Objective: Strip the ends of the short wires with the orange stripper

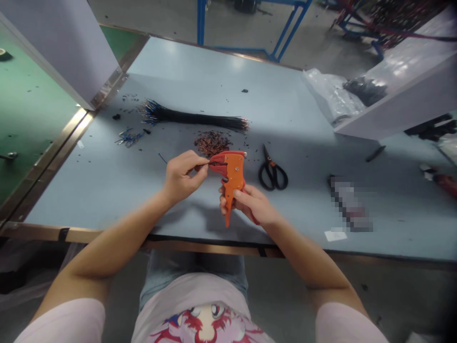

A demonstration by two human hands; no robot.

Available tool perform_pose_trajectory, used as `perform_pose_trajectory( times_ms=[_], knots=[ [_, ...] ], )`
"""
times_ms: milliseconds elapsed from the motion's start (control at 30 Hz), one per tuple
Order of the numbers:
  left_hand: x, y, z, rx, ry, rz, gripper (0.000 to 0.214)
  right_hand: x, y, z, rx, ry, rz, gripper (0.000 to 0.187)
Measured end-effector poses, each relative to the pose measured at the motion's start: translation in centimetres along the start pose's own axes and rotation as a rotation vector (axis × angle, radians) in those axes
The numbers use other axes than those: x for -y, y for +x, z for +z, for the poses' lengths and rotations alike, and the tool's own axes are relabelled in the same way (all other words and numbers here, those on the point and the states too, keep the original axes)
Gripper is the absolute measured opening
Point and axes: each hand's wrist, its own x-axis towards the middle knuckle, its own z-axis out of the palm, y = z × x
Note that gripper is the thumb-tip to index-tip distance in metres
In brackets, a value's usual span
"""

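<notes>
My right hand (252, 205) is wrapped round the handles of an orange wire stripper (231, 175), held upright above the table's near edge. My left hand (183, 174) pinches a thin dark wire (214, 163) and holds its end in the stripper's jaws. Behind the tool lies a small heap of stripped copper-coloured bits (213, 142). Further back a long bundle of black wires (193, 117) lies across the table, blue ends to the left.
Black scissors (273, 172) lie right of the stripper. Loose blue wire pieces (129, 137) sit at the left. A white shelf unit (396, 95) with a plastic bag (330, 93) stands at the right, a white panel (64, 47) at the left. Blue-grey table (107, 181).
</notes>
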Motion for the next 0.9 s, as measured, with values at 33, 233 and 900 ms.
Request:
perform_pose_trajectory(
  times_ms=[33,233,900],
  knots=[
    [-0.02,0.0,-0.06,0.002,0.021,0.009,0.011,0.02,0.01,0.0,-0.006,-0.017,-0.005,0.039],
    [0.02,-0.04,-0.2,0.009,0.091,0.018,0.01,0.19,0.0,0.01,-0.035,-0.086,-0.009,0.038],
    [-0.53,-0.38,-0.1,0.053,0.185,0.016,0.017,0.15,-0.02,0.62,-0.029,-0.017,-0.022,0.031]
  ],
)
